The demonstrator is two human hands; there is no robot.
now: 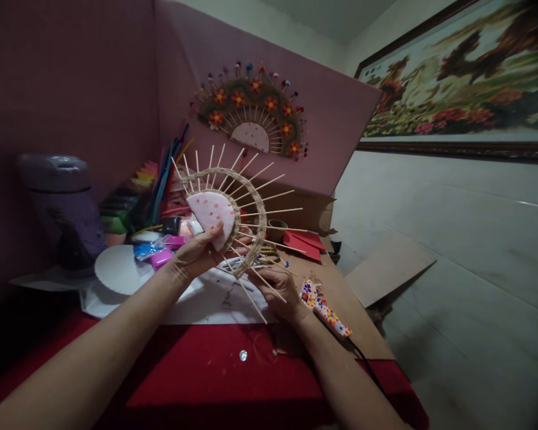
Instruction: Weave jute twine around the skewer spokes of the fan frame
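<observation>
A half-round fan of thin wooden sticks (212,212) is held up over the table. Its core is a white felt half-disc with pink dots, edged in twine, and a braided twine band (260,209) weaves across the radiating sticks. My left hand (201,251) grips the core, thumb on the dotted felt and fingers behind. At the band's lower end, my right hand (278,292) is closed around the lower sticks; its fingertips are partly hidden behind them. A similar finished fan (255,113) with orange flowers and coloured bead tips is on the pink board behind.
A flower-patterned glue gun (325,310) with a black cord lies on cardboard at right, near red paper (305,245). Clay packets (161,257), a white paper disc (116,269) and a purple bottle (63,209) stand left. Red cloth (197,370) covers the front.
</observation>
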